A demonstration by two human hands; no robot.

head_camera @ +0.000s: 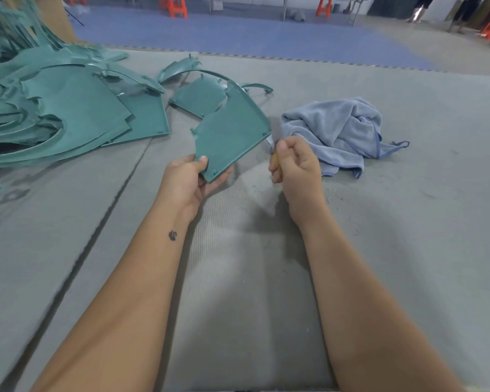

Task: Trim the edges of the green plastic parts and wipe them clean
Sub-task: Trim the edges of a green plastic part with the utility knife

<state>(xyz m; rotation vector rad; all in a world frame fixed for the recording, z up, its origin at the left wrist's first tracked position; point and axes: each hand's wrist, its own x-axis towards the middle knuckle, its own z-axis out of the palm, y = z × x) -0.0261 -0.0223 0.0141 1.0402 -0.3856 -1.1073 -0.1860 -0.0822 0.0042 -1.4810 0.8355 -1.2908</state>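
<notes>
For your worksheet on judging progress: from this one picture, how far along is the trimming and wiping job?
Done: hard to tell; fine shavings on the grey mat suggest some trimming has happened. In hand: the left hand holds a green part, and the right hand grips a blurred trimming tool at its edge. Left: wiping, since the blue cloth lies unused, and the pile of green parts.

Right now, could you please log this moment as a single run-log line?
left hand: holds green part | right hand: grips knife at part's right edge | cloth: on mat, unused
</notes>
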